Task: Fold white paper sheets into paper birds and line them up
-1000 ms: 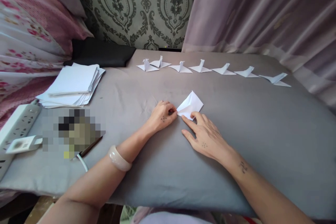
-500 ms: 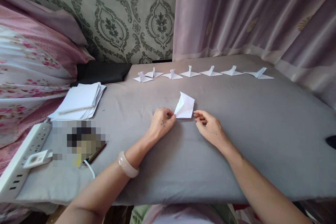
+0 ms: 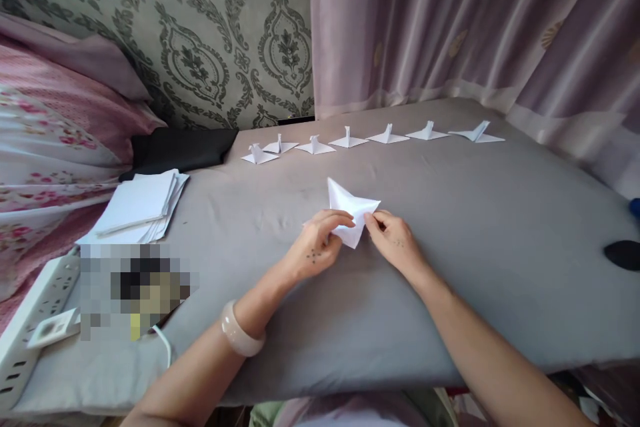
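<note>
A partly folded white sheet of paper [image 3: 343, 203] is between my hands, its pointed corners spread outward. My left hand [image 3: 320, 243] is at its near left side, fingers closed on the paper and covering part of it. With thumb and fingers, my right hand [image 3: 393, 233] pinches the right edge. Farther back, several folded white paper birds [image 3: 349, 140] stand in a row, out of reach of both hands.
At the left lies a stack of white paper [image 3: 137, 203], with a black folder-like item [image 3: 183, 149] behind it. A white power strip [image 3: 43, 320] with a plug and cable is at the near left. A dark object [image 3: 623, 255] sits at the right edge.
The paper has opened from a compact folded shape into a wider, pointed one. My right hand, apart from it before, now grips its edge. The left hand has moved over its near side.
</note>
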The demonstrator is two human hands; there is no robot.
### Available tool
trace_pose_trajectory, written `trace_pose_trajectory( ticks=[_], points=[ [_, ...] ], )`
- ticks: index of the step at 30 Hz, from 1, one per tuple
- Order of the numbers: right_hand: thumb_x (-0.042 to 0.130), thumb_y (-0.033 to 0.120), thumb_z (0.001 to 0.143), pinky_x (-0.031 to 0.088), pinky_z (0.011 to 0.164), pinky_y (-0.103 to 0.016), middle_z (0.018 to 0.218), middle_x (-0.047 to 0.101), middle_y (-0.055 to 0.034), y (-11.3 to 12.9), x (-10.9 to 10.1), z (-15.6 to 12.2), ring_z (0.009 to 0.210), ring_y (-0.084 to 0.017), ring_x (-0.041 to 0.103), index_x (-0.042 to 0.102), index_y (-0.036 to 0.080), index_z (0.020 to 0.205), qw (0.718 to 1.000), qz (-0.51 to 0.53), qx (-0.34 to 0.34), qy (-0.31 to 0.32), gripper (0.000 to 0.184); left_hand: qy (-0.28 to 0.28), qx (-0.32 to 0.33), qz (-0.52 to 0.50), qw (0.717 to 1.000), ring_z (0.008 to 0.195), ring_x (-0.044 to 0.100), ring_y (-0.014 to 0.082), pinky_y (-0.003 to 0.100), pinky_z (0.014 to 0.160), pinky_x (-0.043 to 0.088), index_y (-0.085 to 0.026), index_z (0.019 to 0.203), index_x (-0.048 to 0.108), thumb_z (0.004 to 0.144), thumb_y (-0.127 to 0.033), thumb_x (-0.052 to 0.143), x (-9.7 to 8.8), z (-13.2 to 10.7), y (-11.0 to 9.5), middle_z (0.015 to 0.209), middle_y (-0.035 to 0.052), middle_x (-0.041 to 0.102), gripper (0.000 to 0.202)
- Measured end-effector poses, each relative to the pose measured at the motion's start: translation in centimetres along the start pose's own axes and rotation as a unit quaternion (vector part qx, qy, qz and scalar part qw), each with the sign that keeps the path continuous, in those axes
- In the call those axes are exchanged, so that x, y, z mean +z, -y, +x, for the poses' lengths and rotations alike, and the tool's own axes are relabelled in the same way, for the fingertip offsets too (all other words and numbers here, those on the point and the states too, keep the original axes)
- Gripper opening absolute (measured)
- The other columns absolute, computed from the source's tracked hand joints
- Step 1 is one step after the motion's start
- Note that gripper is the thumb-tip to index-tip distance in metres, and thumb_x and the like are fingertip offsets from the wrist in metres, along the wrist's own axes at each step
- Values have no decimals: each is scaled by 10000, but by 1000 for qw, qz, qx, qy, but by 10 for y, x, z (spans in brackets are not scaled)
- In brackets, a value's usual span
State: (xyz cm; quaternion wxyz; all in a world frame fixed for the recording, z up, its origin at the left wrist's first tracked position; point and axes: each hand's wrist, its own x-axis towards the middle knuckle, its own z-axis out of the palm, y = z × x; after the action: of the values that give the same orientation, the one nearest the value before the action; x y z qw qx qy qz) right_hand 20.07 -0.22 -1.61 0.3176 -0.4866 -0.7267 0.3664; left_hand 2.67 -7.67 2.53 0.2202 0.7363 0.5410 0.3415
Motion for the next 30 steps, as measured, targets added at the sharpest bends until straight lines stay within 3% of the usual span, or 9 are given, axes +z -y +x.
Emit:
trace_pose_trajectory(
  ticks=[3, 5, 8, 12, 17, 18, 20, 23, 30],
  points=[
    [490, 454, 853, 475, 610, -284, 689, 620, -24, -7, -4, 6, 621, -141, 565, 654, 175, 734, 997, 58, 37, 26, 345, 21, 55, 120, 991, 1228, 496, 233, 400, 1004, 405, -162, 1217, 535, 664, -6, 452, -1, -9, 14, 1273, 114, 592, 581],
    [512, 455, 842, 501, 591, -279, 695, 655, -26, -9, -4, 9, 606, -137, 589, 684, 163, 834, 992, 104, 55, 46, 338, 17, 76, 198, 977, 1262, 469, 246, 454, 1060, 320, -179, 1242, 525, 738, -39, 480, -1, -13, 23, 1285, 105, 596, 525],
    [558, 433, 814, 549, 699, -309, 817, 713, -48, -9, 0, 14, 712, -147, 652, 695, 161, 931, 981, 167, 57, 78, 326, 1, 120, 282, 952, 1230, 508, 223, 481, 1086, 240, -217, 1164, 577, 889, -77, 418, 0, -16, 32, 1219, 67, 651, 347],
    [581, 367, 803, 543, 822, -346, 1030, 716, -81, -10, 2, 17, 894, -171, 675, 641, 185, 1109, 977, 195, 42, 81, 361, -3, 134, 390, 911, 1063, 594, 192, 426, 1043, 299, -193, 1137, 583, 937, -67, 368, 6, -15, 24, 1106, 67, 690, 320],
    [549, 322, 833, 517, 757, -353, 921, 687, -92, -3, -5, 3, 790, -185, 651, 612, 166, 1020, 997, 19, 19, -73, 251, 33, 11, 505, 863, 858, 589, 225, 413, 908, 383, -136, 977, 629, 905, -82, 439, 25, -16, -3, 895, 87, 667, 210],
    [536, 294, 842, 505, 751, -332, 877, 675, -69, 1, -6, -2, 761, -171, 636, 619, 179, 971, 997, -23, -29, -69, 192, 45, 2, 506, 861, 854, 582, 228, 406, 892, 386, -124, 954, 634, 895, -71, 443, 29, -16, -7, 897, 97, 657, 207],
    [487, 229, 866, 480, 721, -281, 862, 648, -35, 9, -9, -14, 729, -138, 603, 636, 209, 891, 989, -66, -128, 27, 152, 58, -16, 499, 864, 846, 568, 233, 394, 860, 390, -108, 930, 637, 884, -57, 439, 35, -15, -13, 898, 113, 637, 209],
    [442, 159, 879, 453, 710, -258, 928, 622, -17, 18, -9, -29, 792, -132, 593, 665, 249, 947, 963, -159, -178, 127, 250, 67, -41, 493, 867, 839, 548, 251, 388, 812, 389, -99, 883, 635, 881, -58, 428, 41, -11, -17, 866, 125, 604, 211],
    [399, 123, 889, 428, 762, -306, 947, 588, -56, 11, -11, -29, 898, -191, 558, 643, 218, 1138, 913, -339, -204, 93, 362, 72, -69, 501, 860, 868, 543, 286, 402, 768, 381, -45, 901, 640, 865, -41, 414, 47, 11, -9, 880, 167, 589, 228]
  ],
)
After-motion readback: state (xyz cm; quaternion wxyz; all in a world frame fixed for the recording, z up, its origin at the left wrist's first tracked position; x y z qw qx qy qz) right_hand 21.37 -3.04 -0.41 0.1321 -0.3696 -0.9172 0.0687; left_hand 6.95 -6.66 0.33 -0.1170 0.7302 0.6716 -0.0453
